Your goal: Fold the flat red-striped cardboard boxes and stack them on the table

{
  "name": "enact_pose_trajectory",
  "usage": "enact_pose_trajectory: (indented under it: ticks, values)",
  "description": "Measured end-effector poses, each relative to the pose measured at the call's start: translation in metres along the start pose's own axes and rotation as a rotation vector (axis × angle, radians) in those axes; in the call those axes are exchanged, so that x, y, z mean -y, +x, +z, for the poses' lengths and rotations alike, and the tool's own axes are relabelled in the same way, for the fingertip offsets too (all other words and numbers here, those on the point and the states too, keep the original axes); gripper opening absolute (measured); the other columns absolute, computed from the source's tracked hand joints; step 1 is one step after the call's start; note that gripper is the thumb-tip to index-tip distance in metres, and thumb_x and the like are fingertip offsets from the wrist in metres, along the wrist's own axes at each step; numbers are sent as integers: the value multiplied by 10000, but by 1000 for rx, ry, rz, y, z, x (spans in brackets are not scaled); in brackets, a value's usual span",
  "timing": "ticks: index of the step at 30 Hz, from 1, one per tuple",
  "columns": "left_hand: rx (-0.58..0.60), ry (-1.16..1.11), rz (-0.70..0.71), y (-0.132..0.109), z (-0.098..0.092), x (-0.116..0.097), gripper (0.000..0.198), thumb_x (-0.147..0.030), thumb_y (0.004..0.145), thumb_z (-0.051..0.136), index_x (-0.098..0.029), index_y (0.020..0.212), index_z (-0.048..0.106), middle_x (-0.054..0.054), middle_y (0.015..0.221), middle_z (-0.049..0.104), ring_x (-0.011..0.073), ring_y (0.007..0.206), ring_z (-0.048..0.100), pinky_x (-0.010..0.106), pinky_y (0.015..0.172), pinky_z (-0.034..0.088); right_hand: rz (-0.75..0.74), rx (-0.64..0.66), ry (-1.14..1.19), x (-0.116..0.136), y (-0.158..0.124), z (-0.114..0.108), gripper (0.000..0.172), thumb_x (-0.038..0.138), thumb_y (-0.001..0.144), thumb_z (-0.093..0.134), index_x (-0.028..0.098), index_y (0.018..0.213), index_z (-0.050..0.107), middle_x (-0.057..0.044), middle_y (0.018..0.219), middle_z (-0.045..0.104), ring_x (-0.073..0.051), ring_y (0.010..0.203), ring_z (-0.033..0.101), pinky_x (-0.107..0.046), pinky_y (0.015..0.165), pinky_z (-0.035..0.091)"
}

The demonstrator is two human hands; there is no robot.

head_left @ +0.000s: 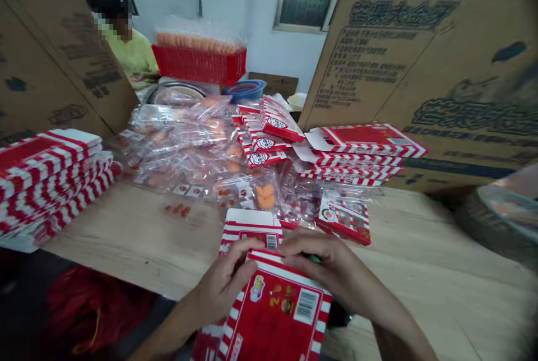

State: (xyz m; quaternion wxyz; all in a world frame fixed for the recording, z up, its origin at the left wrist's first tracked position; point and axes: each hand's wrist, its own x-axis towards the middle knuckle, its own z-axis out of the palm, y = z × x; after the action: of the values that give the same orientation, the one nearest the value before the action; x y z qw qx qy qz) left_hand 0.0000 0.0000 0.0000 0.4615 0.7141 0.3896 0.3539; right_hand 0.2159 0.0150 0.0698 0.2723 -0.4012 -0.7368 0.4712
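Observation:
A red and white striped carton (pixel 277 310) with a barcode tilts toward me at the table's near edge. My left hand (pixel 225 282) grips its upper left corner, fingers curled over the top. My right hand (pixel 323 265) presses on the upper right edge, fingers closed round it, with a bit of green showing beneath them. Behind the hands, the carton's open flap (pixel 251 226) stands up. Clear bags of orange snacks (pixel 264 195) lie just beyond.
Flat striped cartons are stacked at the left (pixel 50 176) and right (pixel 361 153). A wooden table (pixel 420 271) carries a heap of clear bags (pixel 180 137). Large cardboard boxes (pixel 441 58) flank both sides. A red basket (pixel 199 64) and a seated person (pixel 130 47) are behind.

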Motion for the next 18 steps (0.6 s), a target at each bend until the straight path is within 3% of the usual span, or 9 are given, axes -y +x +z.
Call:
enact_pose_trajectory:
  ticks: [2, 4, 8, 12, 15, 16, 18]
  values:
    - [-57, -13, -2, 0, -1, 1, 229, -236, 930, 408, -261, 1113, 544, -2, 1037, 657, 138, 927, 612, 213, 838, 458, 75, 12, 81, -3, -8, -4, 186, 275, 875, 557, 265, 986, 707, -17, 975, 712, -162, 907, 651, -274, 796, 508]
    - [-112, -39, -17, -1, -1, 2, 210, -248, 928, 409, -250, 1066, 568, 8, 1030, 657, 151, 948, 608, 223, 847, 460, 135, -59, 181, -9, -14, -3, 176, 302, 861, 574, 270, 974, 706, -19, 984, 719, -171, 906, 659, -283, 785, 520]
    - [-197, -128, -83, -5, 3, 2, 210, -273, 936, 397, -256, 1053, 570, 12, 1064, 645, 155, 1003, 596, 234, 891, 451, 202, -395, 426, -27, -24, 17, 144, 367, 766, 684, 226, 765, 715, -55, 978, 738, -198, 891, 679, -301, 780, 531]
    - [-154, -188, -106, -9, 8, 0, 215, -288, 947, 374, -270, 1040, 567, 5, 1121, 634, 152, 1093, 558, 250, 966, 403, 203, -363, 587, -37, -33, 37, 167, 397, 731, 716, 230, 732, 730, -87, 1067, 717, -243, 976, 667, -370, 833, 523]
    - [-157, -229, -153, -6, 8, -1, 191, -318, 937, 391, -251, 969, 568, 14, 1060, 646, 167, 1041, 584, 275, 933, 438, 155, -295, 548, -42, -41, 34, 291, 459, 698, 725, 287, 933, 734, -78, 1325, 555, -280, 1195, 530, -399, 905, 489]
    - [-150, -256, -173, -4, 7, -1, 156, -327, 918, 435, -244, 957, 561, 19, 1042, 649, 174, 1018, 596, 284, 910, 457, 148, -322, 481, -47, -45, 30, 350, 481, 710, 705, 304, 1011, 712, -69, 1373, 507, -278, 1245, 478, -403, 941, 463]
    - [-121, -325, -221, 0, 1, -1, 138, -331, 846, 562, -233, 941, 539, 25, 1026, 654, 190, 962, 621, 298, 837, 508, 187, -504, 271, -61, -56, 18, 382, 515, 752, 637, 293, 1058, 696, -80, 1346, 533, -271, 1260, 456, -411, 998, 407]
